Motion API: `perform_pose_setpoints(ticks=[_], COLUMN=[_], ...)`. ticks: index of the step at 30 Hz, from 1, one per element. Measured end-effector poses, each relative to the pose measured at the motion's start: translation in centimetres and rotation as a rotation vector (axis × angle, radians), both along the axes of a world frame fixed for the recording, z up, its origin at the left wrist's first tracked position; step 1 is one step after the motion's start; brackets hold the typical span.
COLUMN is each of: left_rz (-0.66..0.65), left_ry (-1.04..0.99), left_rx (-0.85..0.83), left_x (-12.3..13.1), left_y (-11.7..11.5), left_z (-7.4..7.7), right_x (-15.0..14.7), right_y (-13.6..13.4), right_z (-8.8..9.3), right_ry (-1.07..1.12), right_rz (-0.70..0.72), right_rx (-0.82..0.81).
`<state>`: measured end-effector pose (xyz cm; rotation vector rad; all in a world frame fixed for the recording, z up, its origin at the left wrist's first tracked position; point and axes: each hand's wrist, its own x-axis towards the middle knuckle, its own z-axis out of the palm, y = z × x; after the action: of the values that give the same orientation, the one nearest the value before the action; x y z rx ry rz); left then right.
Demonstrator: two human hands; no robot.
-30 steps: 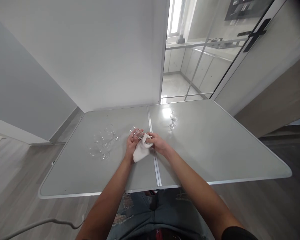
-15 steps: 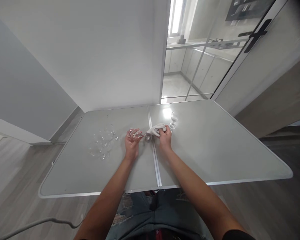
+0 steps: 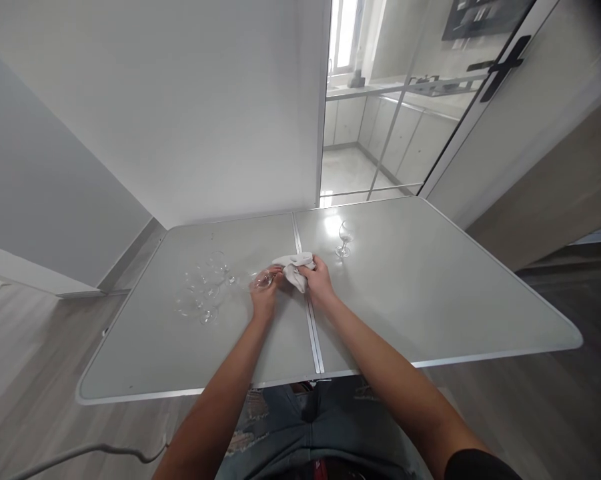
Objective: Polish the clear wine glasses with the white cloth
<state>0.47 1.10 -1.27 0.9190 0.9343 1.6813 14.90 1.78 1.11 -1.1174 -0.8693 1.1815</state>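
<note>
My left hand (image 3: 265,293) is closed around the bowl of a clear wine glass (image 3: 263,279), which lies on its side in the grip with its foot end toward the right. My right hand (image 3: 320,279) is closed on a white cloth (image 3: 297,272). The cloth is bunched over the stem and foot of the glass, hiding that end. Right of my right hand, another wine glass (image 3: 344,240) stands upright on the table. Several more wine glasses (image 3: 207,290) are grouped to the left of my left hand; their outlines overlap.
The pale folding table (image 3: 405,287) has a metal seam (image 3: 314,337) down its middle and a light metal rim. A white wall (image 3: 230,120) meets its far side. Behind the right part stands a glass door (image 3: 405,133) with a black handle (image 3: 505,68).
My right hand has moved left, bringing the cloth over the foot end of the glass, which was partly visible before. My left hand still holds the glass. The view has shifted slightly.
</note>
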Motion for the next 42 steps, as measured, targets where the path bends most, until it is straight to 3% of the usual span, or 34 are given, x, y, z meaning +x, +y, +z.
perform_pose_setpoints(ticks=[4,6,9,12,15,20,25,29,35,39,42], left_rz=[0.046,0.045,0.081,0.170,0.216,0.102,0.252,0.188,0.296,0.126,0.102], left_ry=[0.024,0.051,0.158,0.173,0.110,0.134,0.189,0.310,0.231,0.183,0.156], left_rx=[0.092,0.117,0.100,0.020,-0.051,0.007,-0.032,-0.025,-0.027,-0.035,-0.020], left_x=[-0.3,-0.2,0.1,0.1,0.1,0.3,0.1,0.0,-0.5,-0.4,-0.2], left_y=[0.0,-0.2,-0.3,-0.2,-0.2,-0.4,-0.4,-0.5,-0.1,-0.2,-0.1], left_z=[0.3,0.5,0.7,0.6,0.5,0.6,0.5,0.4,0.2,0.1,0.1], right_x=[1.6,1.3,-0.3,-1.7,-2.0,-1.7,-2.0,-2.1,-1.9,-1.8,-1.9], right_y=[0.1,-0.2,-1.0,-1.7,-1.9,-1.7,-1.9,-1.8,-1.7,-1.6,-1.6], right_z=[0.6,0.9,1.2,1.2,1.2,1.2,0.9,0.8,0.8,0.6,0.2], right_ry=[-0.387,-0.321,0.027,0.258,0.295,0.402,0.363,0.375,0.223,0.269,0.263], right_rz=[-0.181,-0.040,0.296,0.409,0.407,0.367,0.472,0.354,0.487,0.400,0.474], right_rx=[0.126,0.148,0.015,-0.068,-0.039,-0.064,-0.121,-0.068,-0.055,-0.038,-0.083])
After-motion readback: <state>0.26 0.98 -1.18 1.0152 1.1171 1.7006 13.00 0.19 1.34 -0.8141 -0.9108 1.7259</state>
